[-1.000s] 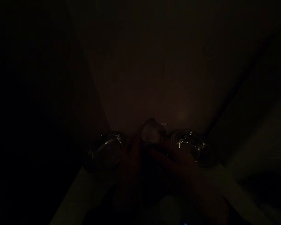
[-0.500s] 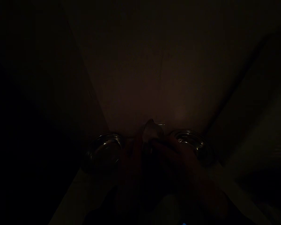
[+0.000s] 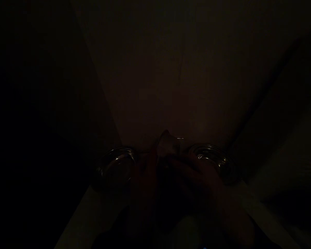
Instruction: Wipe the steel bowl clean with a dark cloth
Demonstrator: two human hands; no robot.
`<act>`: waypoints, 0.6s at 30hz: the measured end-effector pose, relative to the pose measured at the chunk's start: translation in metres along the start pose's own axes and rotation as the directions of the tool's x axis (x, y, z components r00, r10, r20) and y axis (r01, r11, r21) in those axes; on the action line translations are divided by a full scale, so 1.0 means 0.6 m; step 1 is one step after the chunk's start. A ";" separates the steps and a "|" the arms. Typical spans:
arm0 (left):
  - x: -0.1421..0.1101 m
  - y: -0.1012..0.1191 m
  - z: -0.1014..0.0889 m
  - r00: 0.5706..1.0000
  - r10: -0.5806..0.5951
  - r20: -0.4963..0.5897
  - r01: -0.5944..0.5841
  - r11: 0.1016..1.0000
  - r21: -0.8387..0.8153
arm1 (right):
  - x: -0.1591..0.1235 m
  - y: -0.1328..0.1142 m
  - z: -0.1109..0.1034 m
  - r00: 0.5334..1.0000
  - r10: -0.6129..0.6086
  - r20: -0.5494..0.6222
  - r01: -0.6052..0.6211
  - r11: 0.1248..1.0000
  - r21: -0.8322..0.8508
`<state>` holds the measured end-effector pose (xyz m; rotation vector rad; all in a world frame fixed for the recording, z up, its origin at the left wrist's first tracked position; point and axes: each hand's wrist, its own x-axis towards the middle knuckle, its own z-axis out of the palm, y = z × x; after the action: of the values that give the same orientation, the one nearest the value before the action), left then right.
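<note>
Right hand [image 3: 194,174] slightly forward | left hand [image 3: 144,173] beside pale object [image 3: 168,145] | hands' grip: too dark to tell

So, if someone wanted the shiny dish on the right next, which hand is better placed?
Probably the right hand: it sits beside the right dish, while the left hand is farther across, by the left dish. It's too dark to tell whether either hand is free.
</note>
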<state>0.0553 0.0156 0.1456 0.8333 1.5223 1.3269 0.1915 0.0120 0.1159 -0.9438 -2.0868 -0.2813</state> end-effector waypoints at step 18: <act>-0.004 -0.009 0.005 0.999 -0.002 0.038 0.003 1.000 -0.031 | -0.001 -0.013 -0.004 0.997 0.067 0.046 -0.068 0.998 0.020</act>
<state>0.0594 0.0137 0.1410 0.8326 1.4690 1.3227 0.1877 0.0052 0.1176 -1.0139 -2.0900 -0.2046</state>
